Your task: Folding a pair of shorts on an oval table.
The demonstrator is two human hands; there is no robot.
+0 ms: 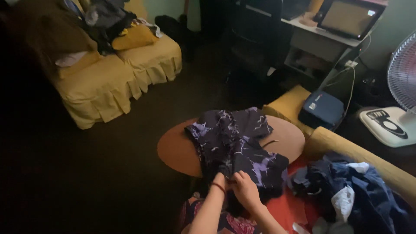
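A dark garment with purple and white streaks (234, 143) lies spread over a round orange-brown table (173, 149). Both my hands are at its near edge. My left hand (219, 178), with a red band at the wrist, grips the fabric. My right hand (245, 186) pinches the same edge right beside it. The fingertips are partly buried in the cloth.
A heap of dark blue and white clothes (355, 195) lies at my right on a yellow seat. A yellow sofa (117, 73) with piled clothes stands at the far left. A standing fan (398, 99), a blue box (323, 108) and a desk with a monitor (346, 19) are at the back right.
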